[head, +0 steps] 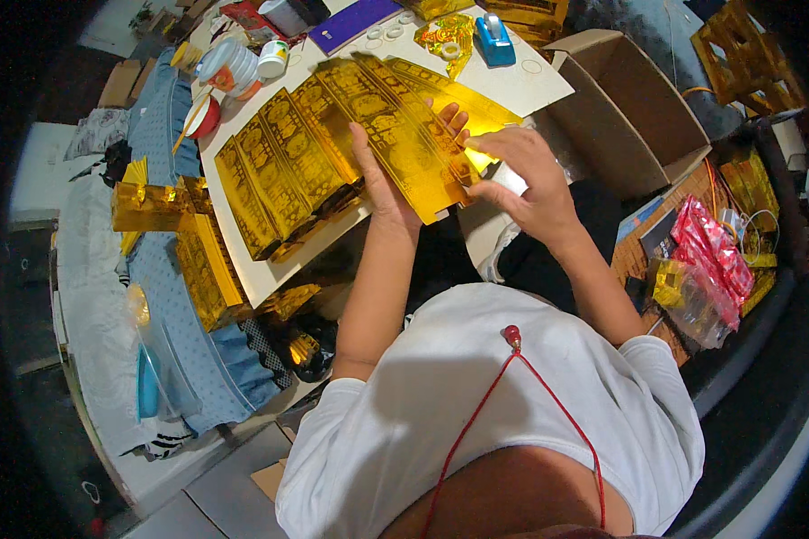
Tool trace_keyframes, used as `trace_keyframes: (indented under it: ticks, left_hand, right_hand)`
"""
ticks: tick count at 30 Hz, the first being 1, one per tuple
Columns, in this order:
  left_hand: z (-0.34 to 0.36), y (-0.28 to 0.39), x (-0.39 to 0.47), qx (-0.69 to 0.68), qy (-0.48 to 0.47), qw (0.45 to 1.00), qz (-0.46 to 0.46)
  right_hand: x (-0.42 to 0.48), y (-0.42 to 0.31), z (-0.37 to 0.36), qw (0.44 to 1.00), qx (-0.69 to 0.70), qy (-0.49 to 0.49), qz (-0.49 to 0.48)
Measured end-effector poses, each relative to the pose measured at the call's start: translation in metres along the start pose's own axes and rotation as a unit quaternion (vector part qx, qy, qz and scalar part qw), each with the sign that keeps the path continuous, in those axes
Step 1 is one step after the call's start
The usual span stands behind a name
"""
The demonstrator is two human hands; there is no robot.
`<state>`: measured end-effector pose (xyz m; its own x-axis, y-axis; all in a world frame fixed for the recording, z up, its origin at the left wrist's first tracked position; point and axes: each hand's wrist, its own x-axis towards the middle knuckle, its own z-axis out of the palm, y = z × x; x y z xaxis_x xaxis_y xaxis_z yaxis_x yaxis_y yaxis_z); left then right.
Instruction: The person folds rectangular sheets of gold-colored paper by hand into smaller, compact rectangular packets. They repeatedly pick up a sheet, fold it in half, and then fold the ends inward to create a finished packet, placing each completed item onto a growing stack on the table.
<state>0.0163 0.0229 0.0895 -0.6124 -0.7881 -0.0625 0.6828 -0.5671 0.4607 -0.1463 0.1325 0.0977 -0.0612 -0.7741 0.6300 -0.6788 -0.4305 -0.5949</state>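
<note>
A gold printed card sheet [404, 148] with creased panels and small end tabs is held up at a slant before me. My left hand [385, 192] supports it from beneath, thumb along its left edge and fingertips showing past the far side. At its right edge, the thumb and index finger of my right hand [536, 175] touch the folded side flap. Left of the sheet, a row of similar gold printed pieces [276, 162] lies on the white tabletop [243, 273]. Another flat gold sheet [475, 101] rests partly behind my fingers.
A blue tape dispenser [495, 44], a purple booklet [350, 25] and a white jar [273, 59] stand along the far side. A red bowl [205, 118] with chopsticks sits left. An open cardboard box [620, 114] is at right. Gold boxes [205, 269] stack beside the table.
</note>
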Motion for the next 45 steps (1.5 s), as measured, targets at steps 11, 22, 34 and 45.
trace_keyframes:
  ticks: [11,22,34,45]
  left_hand:
    - [0.011,-0.015,0.003,-0.035,0.016,0.998,-0.052]
    - [0.042,-0.037,-0.006,0.067,0.130,0.988,-0.048]
    - [0.036,-0.048,-0.009,0.047,0.091,0.992,-0.071]
    - [0.036,-0.057,-0.012,0.066,0.080,0.991,-0.085]
  right_hand:
    - [-0.003,-0.022,-0.007,0.996,-0.023,-0.079,-0.022]
    - [-0.021,-0.026,-0.020,0.995,-0.064,-0.073,-0.019]
    - [-0.026,-0.027,-0.040,0.981,0.032,-0.126,0.142]
    - [-0.032,-0.025,-0.023,0.989,-0.133,-0.055,0.017]
